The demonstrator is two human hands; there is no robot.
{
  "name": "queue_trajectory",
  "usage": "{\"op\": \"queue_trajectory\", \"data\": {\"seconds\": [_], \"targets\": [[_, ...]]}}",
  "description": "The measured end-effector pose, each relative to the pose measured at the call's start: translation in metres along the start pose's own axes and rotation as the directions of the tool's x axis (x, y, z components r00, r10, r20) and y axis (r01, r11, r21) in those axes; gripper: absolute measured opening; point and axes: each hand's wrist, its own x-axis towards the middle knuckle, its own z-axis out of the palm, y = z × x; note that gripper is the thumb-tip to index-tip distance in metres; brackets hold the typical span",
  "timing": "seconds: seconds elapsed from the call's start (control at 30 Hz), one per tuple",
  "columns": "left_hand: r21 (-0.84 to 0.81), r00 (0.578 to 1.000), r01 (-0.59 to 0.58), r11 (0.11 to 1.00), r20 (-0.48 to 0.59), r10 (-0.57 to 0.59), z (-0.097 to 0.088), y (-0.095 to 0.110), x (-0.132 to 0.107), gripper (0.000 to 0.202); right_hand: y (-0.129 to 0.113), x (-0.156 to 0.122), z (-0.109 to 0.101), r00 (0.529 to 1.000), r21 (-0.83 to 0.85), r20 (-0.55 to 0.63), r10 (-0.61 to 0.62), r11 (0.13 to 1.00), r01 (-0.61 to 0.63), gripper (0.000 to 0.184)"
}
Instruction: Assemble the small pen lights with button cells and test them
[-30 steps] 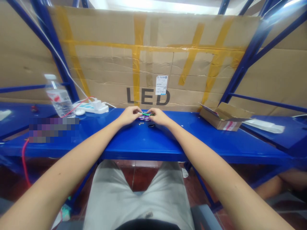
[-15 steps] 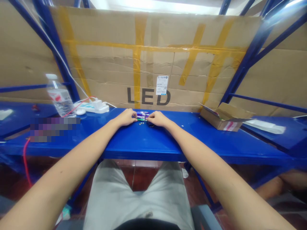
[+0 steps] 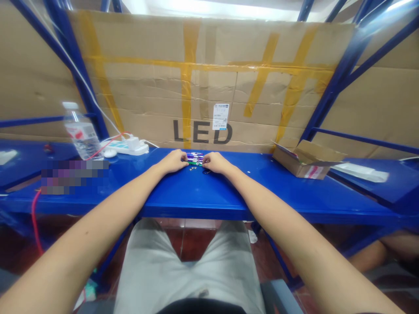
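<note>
Both my hands rest on the blue metal table (image 3: 196, 196), far out in front of me. My left hand (image 3: 173, 161) and my right hand (image 3: 215, 162) are curled, their fingertips almost meeting. Between them lies a thin green stick (image 3: 195, 163), and each hand pinches one end of it. Just behind it lies a small bunch of purple and green sticks (image 3: 195, 155). A few tiny round pieces (image 3: 194, 166) sit on the table by my fingertips.
A clear water bottle (image 3: 81, 133) and a white power strip (image 3: 126, 146) with a red cable stand at the left. An open cardboard box (image 3: 306, 159) lies at the right. A taped cardboard sheet marked LED (image 3: 203, 87) closes off the back.
One second ago my hands held the green stick a little above the table. They have lowered it to the surface and settled there; since half a second ago almost nothing has moved.
</note>
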Motion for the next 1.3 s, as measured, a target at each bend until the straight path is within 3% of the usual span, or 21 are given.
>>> {"op": "queue_trajectory", "data": {"seconds": [0.23, 0.37, 0.5, 0.63, 0.73, 0.83, 0.97, 1.03, 1.1, 1.2, 1.3], "targets": [[0.052, 1.0, 0.012, 0.999, 0.012, -0.012, 0.002, 0.001, 0.0, 0.02, 0.008, 0.003, 0.001, 0.996, -0.042, -0.051, 0.077, 0.996, -0.079, 0.026], [0.044, 0.998, 0.048, 0.998, -0.036, -0.046, 0.001, 0.003, 0.001, 0.024, 0.015, 0.004, -0.006, 0.982, -0.013, -0.126, 0.143, 0.989, -0.146, 0.031], [-0.008, 0.986, 0.144, 0.99, -0.083, -0.144, -0.012, -0.006, 0.0, 0.029, 0.027, 0.002, -0.019, 0.953, 0.057, -0.202, 0.228, 0.974, -0.22, 0.027], [0.105, 0.944, 0.322, 0.941, -0.105, -0.312, -0.035, -0.028, -0.006, 0.025, 0.042, 0.0, -0.03, 0.928, 0.072, -0.223, 0.299, 0.954, -0.291, 0.022], [0.134, 0.887, 0.443, 0.886, 0.078, -0.455, -0.05, -0.038, -0.013, 0.035, 0.05, -0.001, -0.034, 0.925, 0.05, -0.206, 0.319, 0.947, -0.316, 0.021], [0.081, 0.827, 0.484, 0.872, 0.285, -0.485, -0.059, -0.034, -0.02, 0.035, 0.05, -0.002, -0.036, 0.922, 0.038, -0.171, 0.346, 0.938, -0.345, 0.02], [0.083, 0.769, 0.525, 0.847, 0.382, -0.513, -0.062, -0.02, -0.026, 0.025, 0.038, -0.007, -0.036, 0.933, 0.085, -0.12, 0.338, 0.94, -0.33, 0.016], [0.059, 0.787, 0.479, 0.876, 0.413, -0.459, -0.06, -0.015, -0.026, 0.024, 0.029, -0.009, -0.034, 0.956, 0.134, -0.091, 0.28, 0.954, -0.267, 0.016], [-0.004, 0.851, 0.376, 0.927, 0.398, -0.344, -0.055, -0.009, -0.024, 0.025, 0.02, -0.011, -0.031, 0.984, 0.14, -0.073, 0.165, 0.978, -0.153, 0.014], [-0.186, 0.95, 0.173, 0.967, 0.292, -0.113, -0.042, 0.0, -0.019, 0.025, 0.008, -0.013, -0.025, 1.0, 0.176, -0.023, -0.016, 0.984, 0.02, 0.013], [-0.398, 0.969, 0.093, 0.913, 0.246, 0.008, -0.029, 0.013, -0.015, 0.028, -0.003, -0.014, -0.018, 0.993, 0.226, -0.016, -0.118, 0.967, 0.119, 0.014]]}}
